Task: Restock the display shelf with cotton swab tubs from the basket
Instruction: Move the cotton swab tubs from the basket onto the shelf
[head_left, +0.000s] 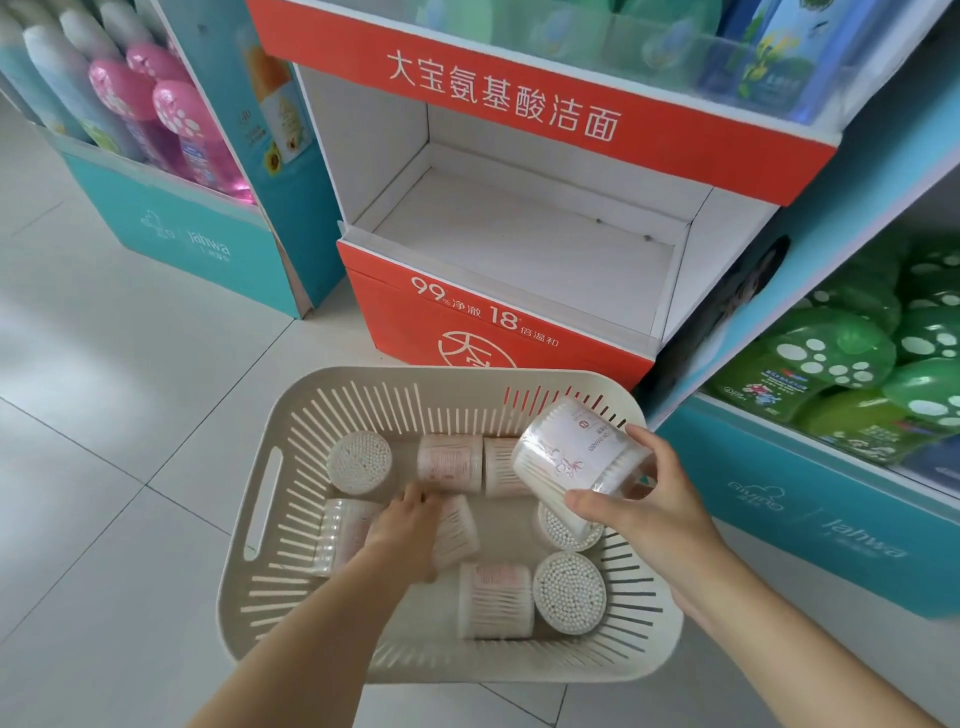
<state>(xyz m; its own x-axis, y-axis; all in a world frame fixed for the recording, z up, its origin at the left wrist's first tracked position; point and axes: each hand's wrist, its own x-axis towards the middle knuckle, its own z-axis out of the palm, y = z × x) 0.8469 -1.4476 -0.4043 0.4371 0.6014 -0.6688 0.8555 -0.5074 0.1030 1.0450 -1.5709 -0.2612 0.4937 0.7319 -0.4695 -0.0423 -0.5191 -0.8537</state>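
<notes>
**On tiled floor, before red stand: tub lifted, shelf bare**

Below the red-and-white display shelf (524, 249), on pale floor tiles (104, 467): beige slotted basket (249, 525), far rim just beside the stand's red front. Left of the stand, teal bin (197, 244) packed with pink and pale bottles (156, 104); right of it, teal rack (810, 499) crowded with green bottles (841, 358). Nothing between basket and shelf opening.

Inside the basket, cotton swab tubs (496, 600) scattered, some lying sideways, some on end with white tips up, near the left wall and the near right corner.

Right hand (649, 509) curled around one clear tub (576, 452), thumb under, fingers over, tilted above the basket's far right corner. Left hand (405, 530) palm-down among the tubs at basket centre, fingers bent onto one; firm hold or not, cannot tell
</notes>
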